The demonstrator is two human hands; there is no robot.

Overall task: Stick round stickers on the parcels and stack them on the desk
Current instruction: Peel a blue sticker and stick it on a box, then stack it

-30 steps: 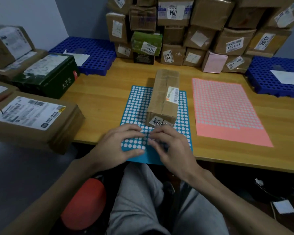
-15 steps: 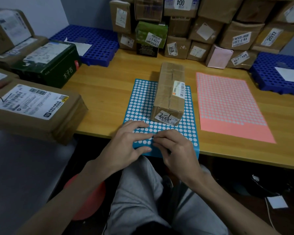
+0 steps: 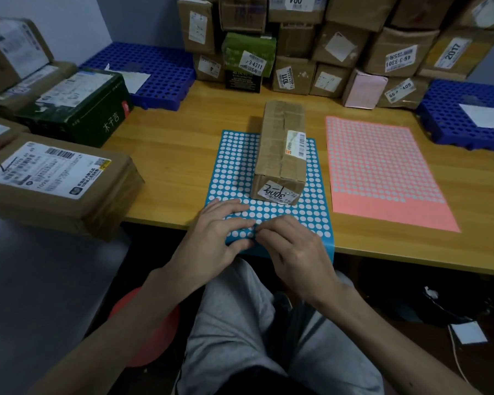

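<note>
A long brown cardboard parcel (image 3: 281, 149) lies lengthwise on a blue sheet of white round stickers (image 3: 234, 166) near the desk's front edge. My left hand (image 3: 214, 240) rests on the sheet's near left part, fingers spread over the stickers. Beside it, my right hand (image 3: 294, 249) has its fingertips curled down, picking at a sticker in the sheet's near rows where the two hands meet. Whether a sticker has come off is hidden by the fingers. A pink sheet of round stickers (image 3: 380, 169) lies to the right of the parcel.
Many taped parcels (image 3: 340, 41) are stacked along the back of the wooden desk (image 3: 177, 155). Blue perforated trays stand at back left (image 3: 154, 69) and far right (image 3: 465, 115). Larger parcels, one dark green (image 3: 77, 106) and one flat brown (image 3: 57, 181), sit at the left.
Both hands stay on the blue sheet's near edge, fingertips working together. The view has tilted down a little; the parcel has not moved.
</note>
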